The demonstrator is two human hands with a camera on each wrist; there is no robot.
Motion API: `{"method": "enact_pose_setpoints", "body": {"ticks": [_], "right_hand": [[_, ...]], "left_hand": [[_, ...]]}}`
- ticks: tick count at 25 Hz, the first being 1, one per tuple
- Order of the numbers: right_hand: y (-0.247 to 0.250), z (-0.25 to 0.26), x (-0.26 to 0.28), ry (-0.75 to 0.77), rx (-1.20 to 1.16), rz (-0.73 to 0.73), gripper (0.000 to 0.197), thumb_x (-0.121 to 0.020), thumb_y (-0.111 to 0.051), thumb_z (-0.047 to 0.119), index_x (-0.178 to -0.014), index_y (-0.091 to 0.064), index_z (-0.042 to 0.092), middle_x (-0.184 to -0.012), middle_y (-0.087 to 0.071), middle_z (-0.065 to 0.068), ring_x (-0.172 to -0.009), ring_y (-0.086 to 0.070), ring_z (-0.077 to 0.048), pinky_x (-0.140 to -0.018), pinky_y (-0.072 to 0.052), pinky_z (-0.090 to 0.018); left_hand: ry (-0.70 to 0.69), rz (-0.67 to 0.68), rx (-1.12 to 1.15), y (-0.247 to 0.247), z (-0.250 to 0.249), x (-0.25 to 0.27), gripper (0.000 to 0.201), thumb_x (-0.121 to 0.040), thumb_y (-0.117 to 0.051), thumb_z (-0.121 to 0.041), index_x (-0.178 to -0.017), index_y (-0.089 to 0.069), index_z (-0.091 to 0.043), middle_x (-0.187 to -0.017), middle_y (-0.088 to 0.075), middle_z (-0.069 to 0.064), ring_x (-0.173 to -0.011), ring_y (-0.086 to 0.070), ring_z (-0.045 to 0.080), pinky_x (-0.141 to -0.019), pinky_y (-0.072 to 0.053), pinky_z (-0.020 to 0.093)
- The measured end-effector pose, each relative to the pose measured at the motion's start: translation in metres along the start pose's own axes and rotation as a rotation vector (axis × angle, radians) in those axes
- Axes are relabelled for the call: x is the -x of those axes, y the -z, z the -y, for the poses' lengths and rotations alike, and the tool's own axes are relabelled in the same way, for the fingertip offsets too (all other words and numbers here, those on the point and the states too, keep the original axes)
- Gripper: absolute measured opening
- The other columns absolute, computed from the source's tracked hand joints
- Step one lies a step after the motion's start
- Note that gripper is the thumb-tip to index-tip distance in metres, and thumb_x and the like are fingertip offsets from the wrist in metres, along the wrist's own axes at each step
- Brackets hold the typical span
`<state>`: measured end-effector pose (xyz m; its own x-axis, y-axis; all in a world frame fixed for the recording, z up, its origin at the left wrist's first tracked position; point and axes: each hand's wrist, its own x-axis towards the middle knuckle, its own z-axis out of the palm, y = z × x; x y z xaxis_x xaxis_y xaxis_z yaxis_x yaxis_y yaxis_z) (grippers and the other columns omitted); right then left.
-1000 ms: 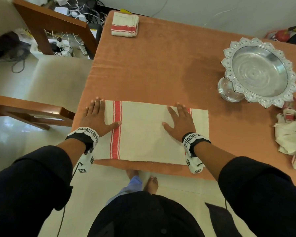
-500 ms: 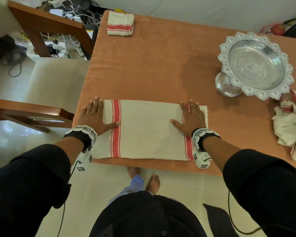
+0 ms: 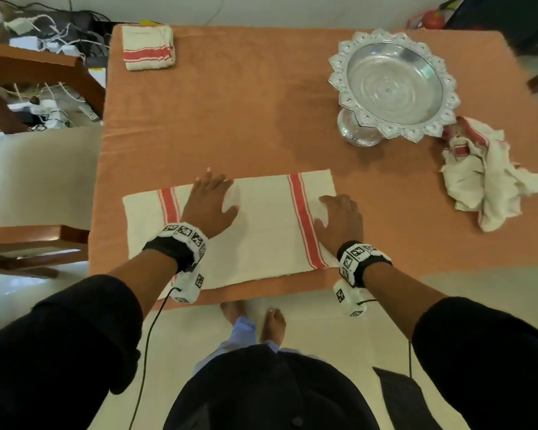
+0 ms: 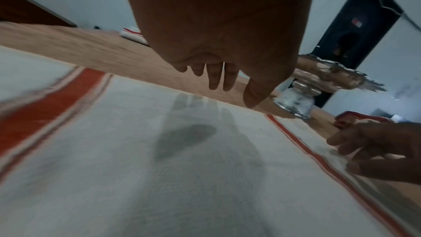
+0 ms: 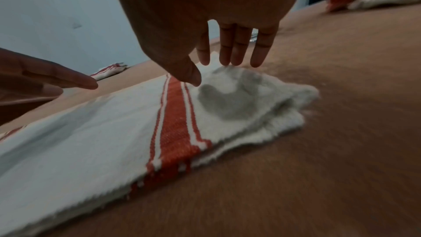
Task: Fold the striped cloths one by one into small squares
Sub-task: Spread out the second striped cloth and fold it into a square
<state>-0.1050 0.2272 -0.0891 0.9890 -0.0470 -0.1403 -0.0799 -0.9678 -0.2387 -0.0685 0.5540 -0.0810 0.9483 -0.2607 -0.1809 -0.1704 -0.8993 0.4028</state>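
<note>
A cream cloth with red stripes [image 3: 261, 231] lies folded into a long band along the table's near edge. My left hand [image 3: 210, 200] is spread flat over its left-middle part, just right of the left stripe. In the left wrist view the left hand [image 4: 218, 42] hovers slightly above the cloth [image 4: 114, 150] and casts a shadow on it. My right hand [image 3: 339, 218] is over the right end, beyond the right stripe. In the right wrist view its straight fingers [image 5: 237, 48] reach the layered end of the cloth [image 5: 91, 132]. Neither hand grips anything.
A folded striped cloth [image 3: 148, 48] sits at the table's far left corner. A silver pedestal tray [image 3: 392, 82] stands at the far right, and crumpled striped cloths [image 3: 485, 181] lie beside it. The orange-covered table [image 3: 246, 119] has wooden chairs [image 3: 28, 240] to its left.
My left hand has slid from the cloth's left end toward its middle. My right hand has moved from the middle out to the right end.
</note>
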Motion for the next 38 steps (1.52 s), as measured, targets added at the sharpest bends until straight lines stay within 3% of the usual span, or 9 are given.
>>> {"method": "enact_pose_setpoints", "body": {"ticks": [3, 6, 10, 15, 22, 28, 34, 38], "right_hand": [[0.0, -0.028, 0.03, -0.18, -0.12, 0.015, 0.049, -0.083, -0.064, 0.036, -0.129, -0.053, 0.023, -0.121, -0.053, -0.009, -0.11, -0.052, -0.032, -0.09, -0.05, -0.046], [-0.001, -0.046, 0.051, -0.251, -0.208, 0.077, 0.047, -0.084, -0.062, 0.043, -0.125, -0.049, 0.026, -0.113, -0.059, -0.004, -0.1, -0.06, -0.029, -0.082, -0.054, -0.044], [0.005, -0.052, 0.07, -0.327, -0.292, 0.095, 0.042, -0.086, -0.065, 0.045, -0.124, -0.054, 0.029, -0.11, -0.069, 0.01, -0.098, -0.067, -0.018, -0.078, -0.055, -0.035], [0.005, -0.054, 0.075, -0.392, -0.278, 0.18, 0.042, -0.085, -0.065, 0.047, -0.119, -0.053, 0.025, -0.106, -0.07, 0.003, -0.096, -0.068, -0.024, -0.08, -0.057, -0.041], [0.007, -0.046, 0.065, -0.436, -0.238, 0.224, 0.031, -0.083, -0.068, 0.045, -0.101, -0.059, 0.02, -0.097, -0.067, 0.0, -0.086, -0.065, -0.024, -0.075, -0.056, -0.037], [0.01, -0.043, 0.07, -0.382, -0.325, 0.175, 0.018, -0.078, -0.068, 0.032, -0.088, -0.057, 0.024, -0.086, -0.065, 0.006, -0.077, -0.062, -0.02, -0.066, -0.051, -0.033], [0.015, -0.047, 0.074, -0.434, -0.528, 0.168, 0.026, -0.069, -0.077, 0.027, -0.091, -0.062, 0.025, -0.082, -0.066, 0.011, -0.074, -0.062, -0.01, -0.064, -0.052, -0.027], [0.018, -0.046, 0.075, -0.327, -0.576, 0.169, 0.016, -0.069, -0.076, 0.021, -0.079, -0.063, 0.022, -0.074, -0.064, 0.008, -0.063, -0.057, -0.01, -0.057, -0.044, -0.026]], "left_hand": [[-0.126, 0.046, 0.03, -0.016, -0.044, -0.032, 0.059, -0.101, -0.058, -0.036, -0.153, -0.045, -0.011, -0.162, -0.039, 0.01, -0.157, -0.017, 0.033, -0.128, -0.008, 0.049], [-0.24, 0.116, -0.019, -0.027, -0.078, -0.058, 0.054, -0.101, -0.058, -0.032, -0.15, -0.048, -0.011, -0.158, -0.046, 0.012, -0.153, -0.028, 0.036, -0.126, -0.018, 0.052], [-0.325, 0.128, -0.115, -0.033, -0.114, -0.098, 0.049, -0.097, -0.062, -0.031, -0.139, -0.058, -0.006, -0.133, -0.066, 0.018, -0.123, -0.059, 0.04, -0.106, -0.043, 0.047], [-0.318, 0.166, -0.186, -0.048, -0.153, -0.139, 0.053, -0.097, -0.061, -0.029, -0.146, -0.05, -0.013, -0.14, -0.058, 0.018, -0.123, -0.055, 0.044, -0.099, -0.048, 0.053], [-0.269, 0.125, -0.272, -0.054, -0.175, -0.16, 0.037, -0.095, -0.061, -0.026, -0.131, -0.062, -0.02, -0.127, -0.06, 0.016, -0.118, -0.054, 0.042, -0.098, -0.043, 0.054], [-0.224, 0.078, -0.245, -0.037, -0.176, -0.157, 0.025, -0.094, -0.064, -0.032, -0.116, -0.068, -0.023, -0.113, -0.067, 0.009, -0.114, -0.056, 0.038, -0.098, -0.042, 0.052], [-0.229, 0.018, -0.205, -0.009, -0.165, -0.137, 0.016, -0.084, -0.067, -0.023, -0.099, -0.069, -0.027, -0.102, -0.067, 0.001, -0.107, -0.057, 0.036, -0.091, -0.041, 0.048], [-0.182, -0.02, -0.131, 0.009, -0.15, -0.114, 0.015, -0.082, -0.063, -0.025, -0.093, -0.071, -0.029, -0.088, -0.073, 0.0, -0.086, -0.067, 0.034, -0.08, -0.051, 0.042]]}}
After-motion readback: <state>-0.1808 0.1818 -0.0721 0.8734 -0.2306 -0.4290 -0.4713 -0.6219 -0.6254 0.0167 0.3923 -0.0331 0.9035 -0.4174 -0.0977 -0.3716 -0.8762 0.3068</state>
